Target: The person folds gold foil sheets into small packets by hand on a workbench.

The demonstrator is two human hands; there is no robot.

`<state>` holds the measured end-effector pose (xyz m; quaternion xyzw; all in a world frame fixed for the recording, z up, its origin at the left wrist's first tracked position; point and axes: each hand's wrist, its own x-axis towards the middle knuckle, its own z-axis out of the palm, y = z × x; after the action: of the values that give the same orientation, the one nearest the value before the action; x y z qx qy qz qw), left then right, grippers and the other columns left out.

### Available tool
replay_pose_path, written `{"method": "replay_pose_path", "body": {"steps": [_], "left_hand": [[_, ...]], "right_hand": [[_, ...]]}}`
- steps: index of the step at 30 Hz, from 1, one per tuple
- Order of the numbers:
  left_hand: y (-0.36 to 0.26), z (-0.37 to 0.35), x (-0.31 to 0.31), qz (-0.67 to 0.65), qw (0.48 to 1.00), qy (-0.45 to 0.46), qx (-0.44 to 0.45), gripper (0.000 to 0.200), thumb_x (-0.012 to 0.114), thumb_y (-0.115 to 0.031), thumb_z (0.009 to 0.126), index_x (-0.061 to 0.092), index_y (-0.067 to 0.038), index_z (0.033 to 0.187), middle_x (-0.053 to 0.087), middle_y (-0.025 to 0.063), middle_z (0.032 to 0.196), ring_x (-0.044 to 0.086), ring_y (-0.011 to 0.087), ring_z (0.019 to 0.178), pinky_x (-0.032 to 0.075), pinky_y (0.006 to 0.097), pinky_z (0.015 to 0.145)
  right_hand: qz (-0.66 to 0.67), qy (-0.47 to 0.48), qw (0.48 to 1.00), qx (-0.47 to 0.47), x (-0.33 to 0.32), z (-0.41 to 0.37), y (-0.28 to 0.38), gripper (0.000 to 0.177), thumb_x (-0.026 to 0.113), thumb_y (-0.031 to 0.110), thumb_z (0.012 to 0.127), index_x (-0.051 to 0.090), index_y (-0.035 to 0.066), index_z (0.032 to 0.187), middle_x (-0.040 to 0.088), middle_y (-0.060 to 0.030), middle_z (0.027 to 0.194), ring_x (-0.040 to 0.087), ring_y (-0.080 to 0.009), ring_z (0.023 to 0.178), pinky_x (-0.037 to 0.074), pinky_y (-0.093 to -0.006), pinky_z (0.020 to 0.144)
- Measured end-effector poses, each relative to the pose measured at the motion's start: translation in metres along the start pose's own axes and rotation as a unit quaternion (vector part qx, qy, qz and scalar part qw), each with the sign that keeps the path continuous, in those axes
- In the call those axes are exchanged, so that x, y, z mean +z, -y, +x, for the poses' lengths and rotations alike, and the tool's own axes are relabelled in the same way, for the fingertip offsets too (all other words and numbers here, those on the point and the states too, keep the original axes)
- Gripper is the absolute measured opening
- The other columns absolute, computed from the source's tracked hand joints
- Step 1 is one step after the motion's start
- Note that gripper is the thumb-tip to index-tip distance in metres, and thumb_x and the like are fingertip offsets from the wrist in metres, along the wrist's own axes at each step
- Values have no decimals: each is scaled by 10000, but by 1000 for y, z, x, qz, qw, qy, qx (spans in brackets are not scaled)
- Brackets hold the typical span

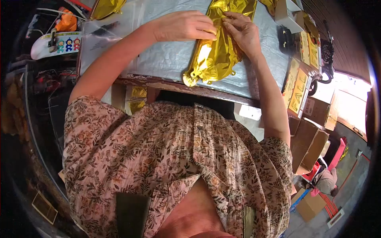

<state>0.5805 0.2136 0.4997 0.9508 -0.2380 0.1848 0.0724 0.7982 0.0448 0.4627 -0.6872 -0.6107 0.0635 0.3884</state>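
Note:
A deflated, crinkled gold foil balloon lies lengthwise on the table, with small tabs along its near end. My left hand rests at its left edge, fingers bent and pressed together on the foil; the thumb side is partly hidden. On the far right part of the same balloon, my right hand pinches the foil between thumb and fingers. Both hands are close together over the upper half of the balloon.
The table has a silvery sheet over it and a worn front edge. More gold foil lies at the back left. To the right are a black object, boxes marked FALL and open cardboard boxes. A decorated skateboard stands left.

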Motion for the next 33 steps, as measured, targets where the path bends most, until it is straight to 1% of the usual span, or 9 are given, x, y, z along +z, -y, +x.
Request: {"method": "replay_pose_path", "body": {"steps": [5,8,11,13,17,22,26,30,33], "left_hand": [[10,12,9,-4,999,3,46,361,728,-144,864,723,-96,1221,699,47,1274,656,242,1181,555,371,995],[13,-1,21,-25,999,2,39,317,666,-101,904,728,-96,1215,714,27,1254,655,219,1199,545,362,1040],[7,-14,30,-88,995,-27,-34,361,676,-64,893,731,-111,1247,717,40,1285,667,242,1216,560,370,1042],[2,-17,32,-171,980,-34,-92,458,675,34,863,708,-101,1299,696,83,1333,642,289,1267,541,391,1083],[-5,-19,29,-174,979,-15,-108,526,667,53,844,703,-146,1330,665,88,1391,629,293,1290,530,392,1102],[-16,-17,21,-64,997,-2,-43,587,702,19,816,698,-232,1347,619,77,1466,596,308,1340,482,471,1159],[-32,-24,22,-58,998,0,-25,563,699,-1,837,698,-249,1342,606,58,1486,579,296,1366,452,511,1184],[-55,-34,31,-113,994,-11,3,478,713,-63,884,699,-251,1323,572,50,1521,550,276,1398,431,509,1203],[-72,-36,2,-211,977,0,25,427,714,-83,899,695,-165,1317,595,102,1486,576,325,1365,495,482,1154]], "right_hand": [[-5,-12,1000,1,3,0,-2,218,767,123,910,808,72,1117,751,-79,1226,668,-253,1152,506,-347,1023],[1,-17,1000,-2,4,-2,-4,215,768,122,907,808,73,1112,749,-78,1225,667,-253,1154,508,-346,1020],[-20,-12,1000,-18,3,-2,-5,214,768,126,909,807,76,1113,745,-77,1233,668,-252,1152,505,-345,1024],[-16,-11,1000,-22,4,-1,-7,213,767,128,911,807,78,1114,744,-78,1236,667,-251,1154,504,-344,1025],[-20,-8,1000,-21,2,-1,-3,213,762,130,916,805,80,1119,744,-80,1239,666,-249,1155,503,-343,1029],[-9,-23,1000,-20,5,-1,-4,189,769,150,908,807,72,1076,753,-74,1214,676,-263,1137,522,-359,1007],[-6,-29,999,-25,5,0,-6,175,779,180,903,811,67,1032,761,-70,1188,687,-279,1120,539,-373,990],[-6,-8,1000,-7,4,0,-6,217,764,132,916,807,86,1124,746,-61,1250,663,-241,1154,497,-338,1041],[-6,-5,1000,1,3,-1,-5,221,765,137,915,806,87,1126,746,-59,1250,663,-239,1157,499,-340,1041]]}}
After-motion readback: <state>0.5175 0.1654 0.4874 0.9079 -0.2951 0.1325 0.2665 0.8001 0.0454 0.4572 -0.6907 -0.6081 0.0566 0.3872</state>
